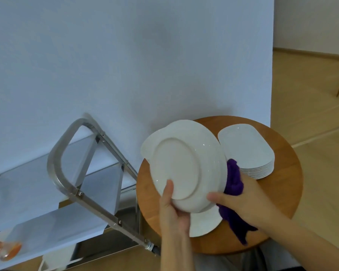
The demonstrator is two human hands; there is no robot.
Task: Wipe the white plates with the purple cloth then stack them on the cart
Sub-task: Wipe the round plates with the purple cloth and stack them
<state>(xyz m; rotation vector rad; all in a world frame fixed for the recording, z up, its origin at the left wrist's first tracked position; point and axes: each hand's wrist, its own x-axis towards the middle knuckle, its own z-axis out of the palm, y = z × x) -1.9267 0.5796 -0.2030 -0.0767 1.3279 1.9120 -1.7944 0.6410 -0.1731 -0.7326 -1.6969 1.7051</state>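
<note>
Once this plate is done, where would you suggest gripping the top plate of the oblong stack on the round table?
Take the top plate of the oblong stack by its long right rim, from the open floor side. That edge overhangs free, while the raised plate, the purple cloth and the right hand crowd its left side.

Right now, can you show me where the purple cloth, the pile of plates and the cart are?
purple cloth [234, 178], head view, bunched part beside the held plate.
pile of plates [247, 147], head view, top plate's face.
cart [67, 145], head view, metal handle.
</note>
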